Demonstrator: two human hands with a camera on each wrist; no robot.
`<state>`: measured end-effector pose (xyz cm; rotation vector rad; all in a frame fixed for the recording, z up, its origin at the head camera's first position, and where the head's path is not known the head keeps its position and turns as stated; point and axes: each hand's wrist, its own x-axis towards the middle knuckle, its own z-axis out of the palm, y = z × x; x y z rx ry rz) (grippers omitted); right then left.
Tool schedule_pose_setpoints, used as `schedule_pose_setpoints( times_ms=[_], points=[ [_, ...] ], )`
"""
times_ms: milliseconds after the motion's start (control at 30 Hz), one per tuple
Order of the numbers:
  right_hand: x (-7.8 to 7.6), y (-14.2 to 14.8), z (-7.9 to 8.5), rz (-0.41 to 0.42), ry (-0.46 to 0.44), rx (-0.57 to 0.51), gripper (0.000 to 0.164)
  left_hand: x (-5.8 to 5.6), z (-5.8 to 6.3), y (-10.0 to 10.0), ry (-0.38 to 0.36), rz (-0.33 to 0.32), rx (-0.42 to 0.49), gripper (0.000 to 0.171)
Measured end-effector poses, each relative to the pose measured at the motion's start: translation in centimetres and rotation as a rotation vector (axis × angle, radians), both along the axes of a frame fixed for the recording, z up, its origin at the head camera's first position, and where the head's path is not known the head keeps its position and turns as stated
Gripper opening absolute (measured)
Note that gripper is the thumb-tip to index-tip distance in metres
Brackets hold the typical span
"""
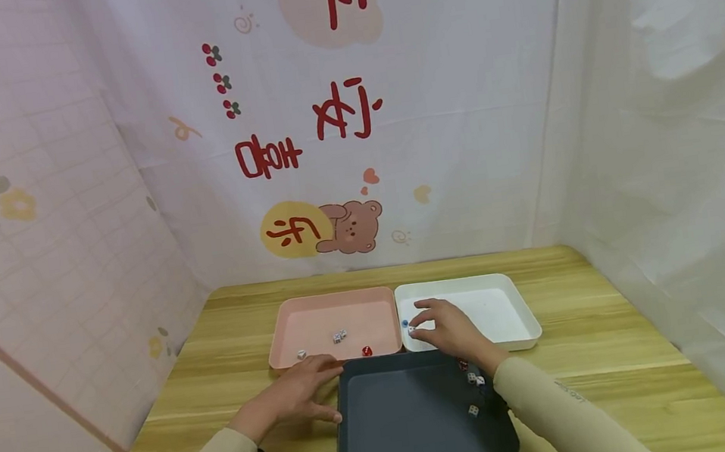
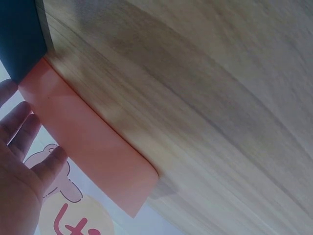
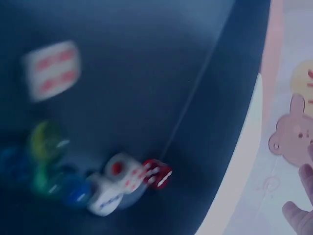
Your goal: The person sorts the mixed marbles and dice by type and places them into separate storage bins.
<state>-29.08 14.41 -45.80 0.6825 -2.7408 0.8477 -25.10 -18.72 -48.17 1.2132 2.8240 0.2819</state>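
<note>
My right hand [image 1: 446,328] reaches into the left end of the white tray [image 1: 495,319]. Its thumb and index finger pinch a small white-and-blue piece [image 1: 411,331], and a blue marble [image 1: 405,323] lies beside the fingertips. My left hand [image 1: 299,396] sits relaxed at the left side of the dark tray [image 1: 422,417], fingers spread near its rim and the front of the pink tray [image 1: 328,303]. In the left wrist view, the left fingers [image 2: 19,129] lie along the pink tray's top edge.
White dice [image 1: 339,336] and a red die [image 1: 367,350] lie in the pink tray. At the dark tray's right end are a die [image 3: 53,70], a red die [image 3: 157,174], and yellow-green [image 3: 49,141] and blue marbles [image 3: 76,191]. A printed curtain hangs behind the wooden table [image 1: 628,359].
</note>
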Motion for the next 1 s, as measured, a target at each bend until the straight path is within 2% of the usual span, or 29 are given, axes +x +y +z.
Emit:
schedule_pose_setpoints(
  times_ms=[200, 400, 767, 1000],
  points=[
    [-1.4, -1.2, 0.5, -0.039, -0.019, -0.037, 0.015, 0.0, 0.0, -0.1, -0.002, 0.005, 0.000, 0.085],
    [-1.9, -2.5, 0.8, -0.036, -0.033, -0.024, 0.014, 0.0, 0.2, 0.0, 0.004, 0.001, 0.006, 0.085],
    [-2.4, -3.7, -0.9, -0.006, -0.040, 0.008, 0.014, 0.1, 0.1, 0.0, -0.011, 0.005, -0.001, 0.086],
    [-2.6, -4.3, -1.6, -0.032, -0.022, 0.044, 0.015, -0.1, -0.1, -0.1, -0.001, -0.005, 0.009, 0.086]
  ],
)
